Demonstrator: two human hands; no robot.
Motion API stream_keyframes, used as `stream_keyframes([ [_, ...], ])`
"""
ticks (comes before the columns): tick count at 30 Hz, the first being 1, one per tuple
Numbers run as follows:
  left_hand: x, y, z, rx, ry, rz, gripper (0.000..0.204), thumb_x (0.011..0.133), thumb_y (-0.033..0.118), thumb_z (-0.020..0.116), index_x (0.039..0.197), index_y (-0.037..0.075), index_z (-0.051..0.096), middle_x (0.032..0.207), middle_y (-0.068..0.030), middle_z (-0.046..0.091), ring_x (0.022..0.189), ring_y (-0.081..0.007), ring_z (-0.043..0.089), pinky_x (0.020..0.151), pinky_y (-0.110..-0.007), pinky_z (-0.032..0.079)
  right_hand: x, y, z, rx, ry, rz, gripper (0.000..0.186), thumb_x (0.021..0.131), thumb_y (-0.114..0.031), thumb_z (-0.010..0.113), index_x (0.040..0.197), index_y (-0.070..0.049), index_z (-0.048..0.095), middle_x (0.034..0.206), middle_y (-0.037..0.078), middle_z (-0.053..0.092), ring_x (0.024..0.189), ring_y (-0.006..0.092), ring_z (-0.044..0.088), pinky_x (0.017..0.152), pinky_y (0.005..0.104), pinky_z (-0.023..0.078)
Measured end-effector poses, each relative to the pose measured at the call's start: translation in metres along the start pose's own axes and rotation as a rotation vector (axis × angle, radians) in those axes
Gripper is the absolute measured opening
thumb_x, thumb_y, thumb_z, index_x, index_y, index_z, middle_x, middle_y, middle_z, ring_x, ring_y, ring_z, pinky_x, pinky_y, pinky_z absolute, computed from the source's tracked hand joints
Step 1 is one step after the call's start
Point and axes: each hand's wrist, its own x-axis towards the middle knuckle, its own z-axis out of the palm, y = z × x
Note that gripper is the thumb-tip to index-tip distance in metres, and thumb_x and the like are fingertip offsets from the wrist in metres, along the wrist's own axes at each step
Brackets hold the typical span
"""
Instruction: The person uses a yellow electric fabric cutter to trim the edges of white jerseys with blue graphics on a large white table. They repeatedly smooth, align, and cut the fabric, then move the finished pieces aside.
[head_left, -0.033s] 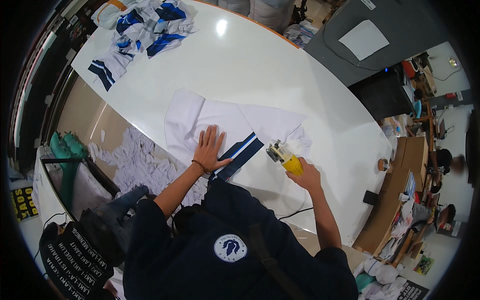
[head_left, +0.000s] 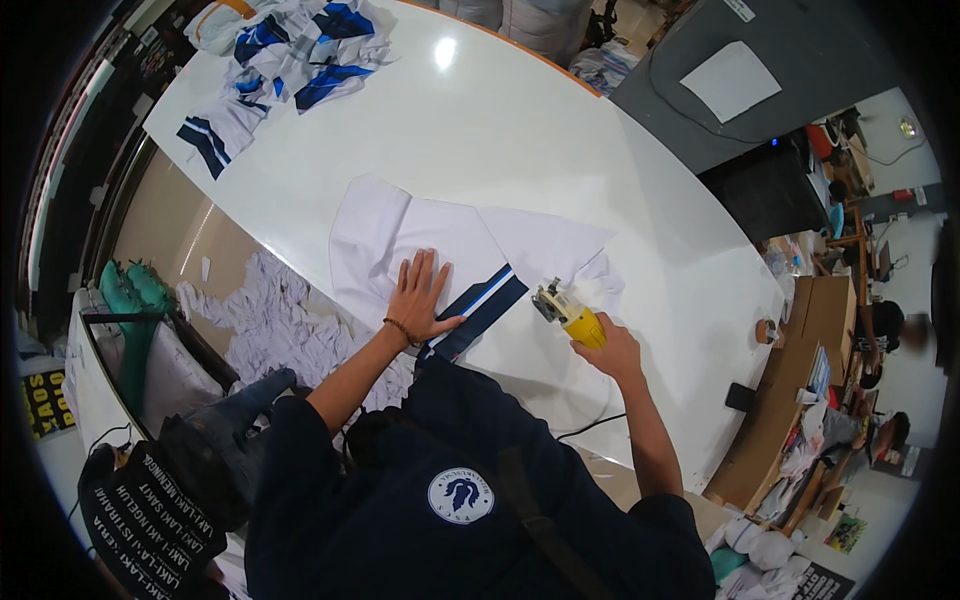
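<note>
My left hand lies flat with its fingers stretched over white fabric on the table. Beside its thumb runs a navy band with white and blue stripes, part of the fabric layout. My right hand is wrapped round the yellow body of a handheld electric fabric cutter. The metal head of the cutter points up and left, a short gap from the end of the navy band. More white fabric spreads beyond the cutter, with a crumpled right edge. A dark cord shows below my right hand.
White and blue fabric pieces are heaped on the table's far left. White scraps cover the floor at left, near a person in black. A dark phone and a tape roll lie near the table's right edge, beside cardboard.
</note>
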Motion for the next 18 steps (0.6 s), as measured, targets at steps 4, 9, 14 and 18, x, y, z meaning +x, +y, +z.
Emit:
stream_keyframes([
  [4, 0.011, -0.006, -0.005, -0.02, -0.009, -0.014, 0.103, 0.085, 0.078, 0.055, 0.155, 0.005, 0.038, 0.163, -0.0289, 0.022, 0.154, -0.0442, 0.016, 0.123, -0.06, 0.012, 0.03, -0.01, -0.008, -0.065, -0.061, -0.01, 0.074, 0.074, -0.058, 0.075, 0.133, -0.019, 0.056, 0.099, 0.016, 0.074, 0.094, 0.0365, 0.072, 0.079, 0.0493, 0.057],
  [9, 0.01, -0.008, -0.004, -0.026, -0.003, -0.018, 0.104, 0.084, 0.078, 0.056, 0.155, 0.005, 0.038, 0.163, -0.0285, 0.022, 0.154, -0.0436, 0.016, 0.124, -0.059, 0.012, 0.043, -0.026, -0.018, -0.059, -0.067, -0.05, 0.07, 0.073, -0.056, 0.075, 0.129, -0.018, 0.058, 0.099, 0.014, 0.074, 0.093, 0.0352, 0.072, 0.077, 0.0492, 0.057],
  [14, 0.01, -0.008, -0.004, -0.021, -0.003, -0.015, 0.104, 0.084, 0.078, 0.055, 0.155, 0.005, 0.038, 0.163, -0.0284, 0.022, 0.154, -0.0433, 0.016, 0.124, -0.059, 0.011, 0.051, -0.032, -0.02, -0.066, -0.072, -0.06, 0.065, 0.073, -0.055, 0.075, 0.124, -0.019, 0.059, 0.098, 0.012, 0.074, 0.093, 0.034, 0.072, 0.077, 0.0492, 0.057],
  [18, 0.012, -0.007, -0.005, -0.023, -0.009, -0.017, 0.103, 0.084, 0.078, 0.056, 0.156, 0.005, 0.038, 0.163, -0.0282, 0.023, 0.154, -0.0432, 0.016, 0.124, -0.059, 0.011, 0.055, -0.038, -0.023, -0.064, -0.092, -0.061, 0.064, 0.073, -0.054, 0.075, 0.123, -0.019, 0.059, 0.098, 0.012, 0.074, 0.093, 0.0341, 0.072, 0.077, 0.049, 0.056],
])
